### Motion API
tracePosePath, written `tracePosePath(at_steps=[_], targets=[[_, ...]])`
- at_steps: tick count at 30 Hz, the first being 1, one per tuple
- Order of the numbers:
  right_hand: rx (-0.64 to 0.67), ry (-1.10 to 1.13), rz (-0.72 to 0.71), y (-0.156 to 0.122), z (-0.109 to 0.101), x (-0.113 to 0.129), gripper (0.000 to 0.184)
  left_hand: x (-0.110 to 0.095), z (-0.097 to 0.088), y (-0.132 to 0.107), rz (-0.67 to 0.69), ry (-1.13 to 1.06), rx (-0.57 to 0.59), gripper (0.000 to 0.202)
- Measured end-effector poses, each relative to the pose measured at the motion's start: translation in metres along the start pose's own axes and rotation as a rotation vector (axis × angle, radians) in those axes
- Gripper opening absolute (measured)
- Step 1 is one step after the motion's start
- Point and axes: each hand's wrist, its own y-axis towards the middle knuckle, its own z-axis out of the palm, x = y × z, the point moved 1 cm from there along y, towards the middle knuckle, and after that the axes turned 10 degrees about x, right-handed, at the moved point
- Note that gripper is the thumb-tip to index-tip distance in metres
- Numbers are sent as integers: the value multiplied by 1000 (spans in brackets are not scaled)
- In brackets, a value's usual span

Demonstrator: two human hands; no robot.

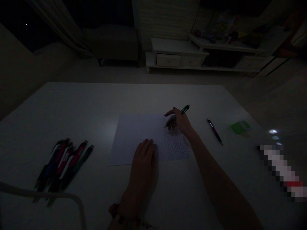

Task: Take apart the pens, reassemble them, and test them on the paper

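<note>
Green pen (184, 110) in right hand (178, 120), left hand (144, 161) on handwritten paper (136, 137)

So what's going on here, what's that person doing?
A person is sitting at a white table in a dim room. Their right hand holds a dark green pen, with its tip at a white sheet of paper that has small handwriting on one side. Their left hand rests on the sheet's near edge. A bundle of colourful pens lies to the left, and a slim purple pen and a flat green card lie to the right.
</note>
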Motion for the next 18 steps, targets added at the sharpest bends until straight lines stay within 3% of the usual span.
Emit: tracePosePath(at_steps=[4, 11, 15, 18], targets=[[-11, -63, 17, -3, -5, -1, 48, 1, 0, 1, -4, -4, 4, 28], [70, -102, -72, 0, 0, -10, 28, 0, 0, 1, 6, -13, -17, 28], [-107, -204, -72, 0, 7, -25, 33, 0, -1, 1, -15, -14, -1, 27], [-192, -270, -98, 0, 10, -32, 24, 0, -1, 1, -13, -8, 8, 28]])
